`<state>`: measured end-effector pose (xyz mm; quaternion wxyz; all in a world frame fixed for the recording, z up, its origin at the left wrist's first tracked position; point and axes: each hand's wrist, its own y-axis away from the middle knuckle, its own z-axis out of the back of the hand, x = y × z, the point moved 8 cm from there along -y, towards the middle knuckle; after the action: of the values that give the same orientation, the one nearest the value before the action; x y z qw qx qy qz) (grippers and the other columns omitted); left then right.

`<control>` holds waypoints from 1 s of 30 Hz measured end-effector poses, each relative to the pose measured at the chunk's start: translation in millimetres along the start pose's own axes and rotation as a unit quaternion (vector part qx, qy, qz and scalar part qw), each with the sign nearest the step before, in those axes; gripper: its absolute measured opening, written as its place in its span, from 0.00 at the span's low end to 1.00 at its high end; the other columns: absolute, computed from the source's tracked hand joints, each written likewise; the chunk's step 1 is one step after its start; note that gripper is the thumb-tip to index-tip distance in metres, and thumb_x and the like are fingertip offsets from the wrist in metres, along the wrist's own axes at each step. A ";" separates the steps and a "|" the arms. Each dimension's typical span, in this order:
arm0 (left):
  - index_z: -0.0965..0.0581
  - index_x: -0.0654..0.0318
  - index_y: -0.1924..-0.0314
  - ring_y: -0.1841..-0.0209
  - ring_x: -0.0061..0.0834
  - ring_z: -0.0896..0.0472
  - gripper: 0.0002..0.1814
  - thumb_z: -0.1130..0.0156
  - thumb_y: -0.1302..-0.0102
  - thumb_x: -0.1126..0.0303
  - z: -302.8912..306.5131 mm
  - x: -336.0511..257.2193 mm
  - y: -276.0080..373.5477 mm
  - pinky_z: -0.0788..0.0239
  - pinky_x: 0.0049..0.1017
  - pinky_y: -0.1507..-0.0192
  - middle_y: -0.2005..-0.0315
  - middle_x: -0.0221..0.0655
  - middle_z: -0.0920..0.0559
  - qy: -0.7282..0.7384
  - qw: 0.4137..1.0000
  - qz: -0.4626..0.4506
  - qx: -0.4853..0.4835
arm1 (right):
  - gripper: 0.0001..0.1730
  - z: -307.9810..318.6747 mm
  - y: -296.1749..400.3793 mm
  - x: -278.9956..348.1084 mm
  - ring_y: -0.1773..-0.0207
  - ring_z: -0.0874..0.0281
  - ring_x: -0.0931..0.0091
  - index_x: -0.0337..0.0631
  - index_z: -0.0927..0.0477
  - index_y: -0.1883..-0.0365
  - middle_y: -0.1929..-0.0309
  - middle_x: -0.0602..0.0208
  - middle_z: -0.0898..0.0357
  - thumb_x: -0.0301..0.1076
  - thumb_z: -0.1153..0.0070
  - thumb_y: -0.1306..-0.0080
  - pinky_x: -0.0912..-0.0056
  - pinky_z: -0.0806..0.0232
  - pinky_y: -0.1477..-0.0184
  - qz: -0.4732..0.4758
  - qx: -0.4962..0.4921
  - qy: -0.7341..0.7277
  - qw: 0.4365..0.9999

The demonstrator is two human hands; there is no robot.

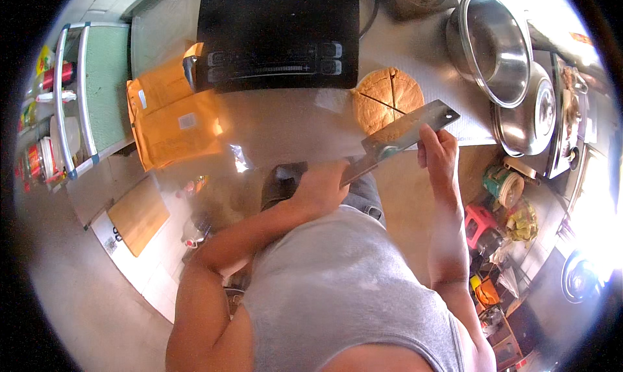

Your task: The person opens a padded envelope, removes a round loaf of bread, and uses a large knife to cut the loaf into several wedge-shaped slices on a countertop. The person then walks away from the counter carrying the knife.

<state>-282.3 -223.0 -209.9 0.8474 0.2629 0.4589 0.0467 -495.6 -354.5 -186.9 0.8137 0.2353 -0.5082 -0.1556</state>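
Observation:
My left hand point(321, 184) is closed around the handle of a metal cleaver point(413, 126), which slants up and to the right in front of my body. Its broad rectangular blade has a hole near the far corner. My right hand point(440, 150) pinches the lower edge of the blade near that end, with the thumb on the blade face. Beyond the blade, a round, flat golden-brown bread or cake point(382, 99) lies on the metal counter. Dark cut lines divide its top, and the blade hides its lower right part.
A black induction cooktop point(277, 36) stands ahead, with orange padded packets point(180, 124) at its left. Two stainless steel bowls point(501, 46) sit at the right. At the far left are a green-topped rack point(107, 85) and a wooden board point(138, 216). A pink stool point(479, 223) stands low at right.

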 end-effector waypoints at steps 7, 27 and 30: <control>0.28 0.63 0.45 0.52 0.52 0.20 0.25 0.37 0.41 0.64 -11.3 5.0 -17.4 0.29 0.44 0.50 0.56 0.51 0.19 -0.006 0.997 0.071 0.037 | 0.21 1.1 -31.3 -19.5 0.82 0.35 0.83 0.35 0.22 0.78 0.85 0.75 0.31 0.46 0.43 0.35 0.74 0.44 0.81 -0.057 0.012 0.014 0.998; 0.28 0.66 0.47 0.55 0.54 0.19 0.24 0.35 0.41 0.63 -1.7 -1.5 -30.7 0.28 0.45 0.53 0.60 0.53 0.18 -0.013 0.992 0.114 0.044 | 0.22 -4.6 -53.5 -8.9 0.76 0.35 0.83 0.31 0.21 0.75 0.82 0.74 0.29 0.45 0.43 0.35 0.72 0.40 0.77 -0.069 0.041 0.032 0.996; 0.28 0.66 0.48 0.56 0.54 0.19 0.23 0.35 0.41 0.63 -2.3 -0.1 -32.5 0.28 0.45 0.53 0.60 0.53 0.18 -0.015 0.994 0.103 0.036 | 0.21 -5.8 -55.6 -7.6 0.83 0.37 0.83 0.36 0.25 0.79 0.85 0.73 0.31 0.44 0.43 0.34 0.76 0.44 0.83 -0.049 0.028 0.019 0.998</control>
<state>-289.4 -250.0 -226.8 0.8345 0.3404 0.4181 0.1135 -494.5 -396.2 -224.9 0.8074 0.2858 -0.4849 -0.1768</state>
